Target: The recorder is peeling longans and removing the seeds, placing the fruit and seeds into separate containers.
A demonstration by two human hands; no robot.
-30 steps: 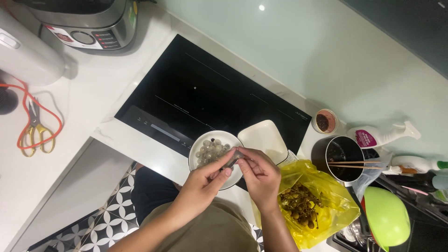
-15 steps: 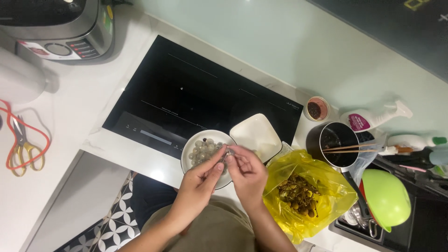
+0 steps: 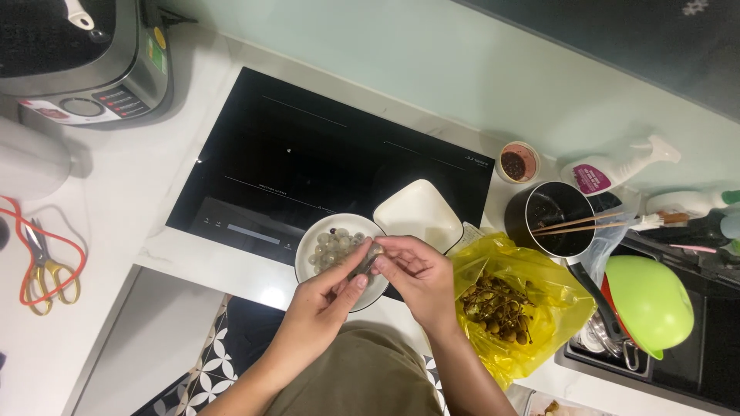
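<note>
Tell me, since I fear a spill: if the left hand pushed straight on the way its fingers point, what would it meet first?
Probably the small fruit pinched between both hands, then the right hand; depth is unclear.

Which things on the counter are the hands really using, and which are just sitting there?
In use:
left hand
right hand
small fruit pinched between both
round bowl of peeled fruit
yellow bag of stems and peels

Lying about:
square dish
black cooktop
scissors
pot with chopsticks
spray bottle
green bowl

A bowl [image 3: 320, 235] sits before the cooktop [image 3: 308, 154], a bag [image 3: 532, 308] to its right
</note>
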